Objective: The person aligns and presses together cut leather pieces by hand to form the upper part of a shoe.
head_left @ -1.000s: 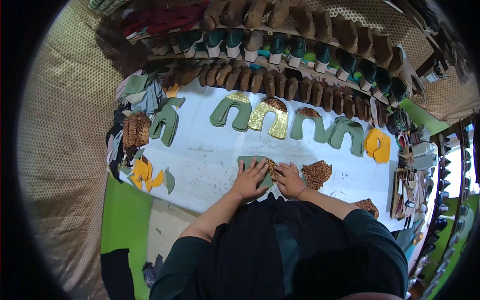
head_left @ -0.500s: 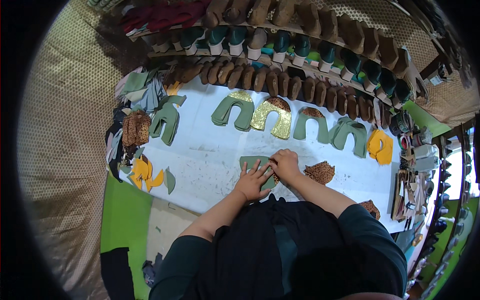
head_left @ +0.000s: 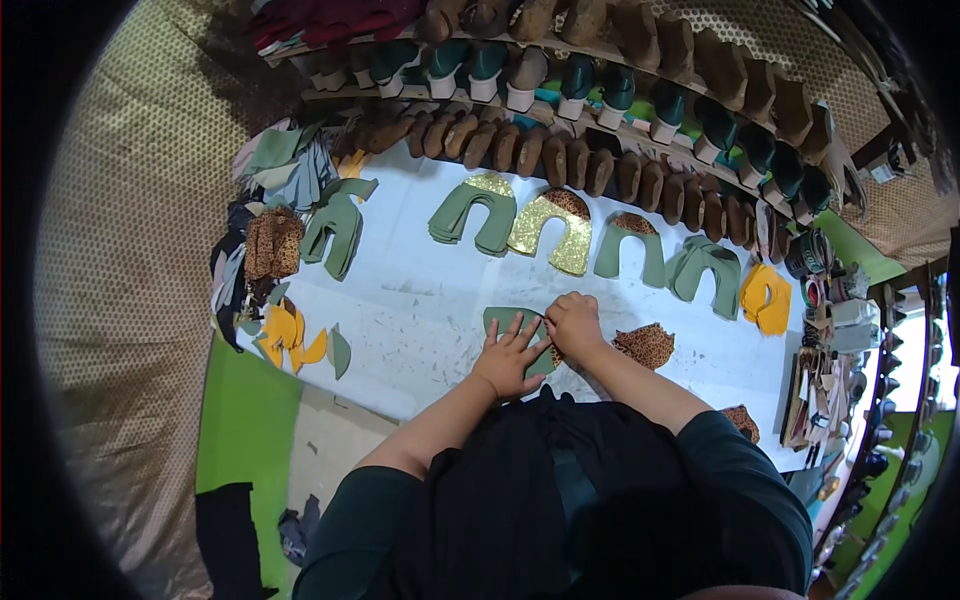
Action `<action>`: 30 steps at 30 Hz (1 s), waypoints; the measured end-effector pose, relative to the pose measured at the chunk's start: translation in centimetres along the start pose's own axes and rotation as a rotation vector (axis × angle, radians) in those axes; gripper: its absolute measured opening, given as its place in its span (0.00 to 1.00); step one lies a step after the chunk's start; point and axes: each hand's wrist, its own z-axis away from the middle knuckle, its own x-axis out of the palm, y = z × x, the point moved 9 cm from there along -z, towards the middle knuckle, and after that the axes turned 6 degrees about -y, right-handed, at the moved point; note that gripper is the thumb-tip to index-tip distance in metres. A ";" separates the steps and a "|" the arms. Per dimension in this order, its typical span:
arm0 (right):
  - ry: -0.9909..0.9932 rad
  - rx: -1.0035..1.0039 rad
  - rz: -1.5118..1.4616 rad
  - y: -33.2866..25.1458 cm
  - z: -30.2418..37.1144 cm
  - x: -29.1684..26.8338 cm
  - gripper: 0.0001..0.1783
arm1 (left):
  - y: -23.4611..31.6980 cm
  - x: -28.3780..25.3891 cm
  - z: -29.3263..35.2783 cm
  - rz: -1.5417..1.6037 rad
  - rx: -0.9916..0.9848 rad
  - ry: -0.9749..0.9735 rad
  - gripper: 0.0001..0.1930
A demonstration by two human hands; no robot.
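My left hand [head_left: 510,358] lies flat with fingers spread, pressing a green U-shaped shoe-upper piece [head_left: 499,318] onto the white table. Close against it, my right hand [head_left: 576,325] is closed at the piece's right edge, its fingertips curled down. A strip of leopard-print material [head_left: 556,357] shows between the two hands, along the green edge. What exactly the right fingers grip is hidden under them. Just right of that hand lies a loose leopard-print scrap [head_left: 645,346].
Across the table [head_left: 400,330] stand stacked green uppers [head_left: 470,222], a gold glitter upper [head_left: 550,240] and yellow pieces [head_left: 766,300]. Fabric scraps [head_left: 272,245] heap up at the left. Shelves of wooden shoe lasts [head_left: 560,160] line the back. Tools [head_left: 815,395] crowd the right edge.
The whole view has shifted slightly. Both hands stay on the green piece in nearly the same pose, with the right fingers still at its edge.
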 end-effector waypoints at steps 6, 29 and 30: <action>0.052 -0.021 0.011 0.2 0.6 0.0 0.05 | -0.1 -0.5 -0.4 0.021 -0.002 0.018 0.38; -0.008 0.188 -0.148 1.7 0.2 2.0 0.04 | -1.1 0.0 -0.9 -0.009 0.064 0.034 0.36; -0.010 0.190 -0.148 1.7 0.2 2.0 0.04 | -1.1 -0.1 -0.9 -0.006 0.064 0.032 0.36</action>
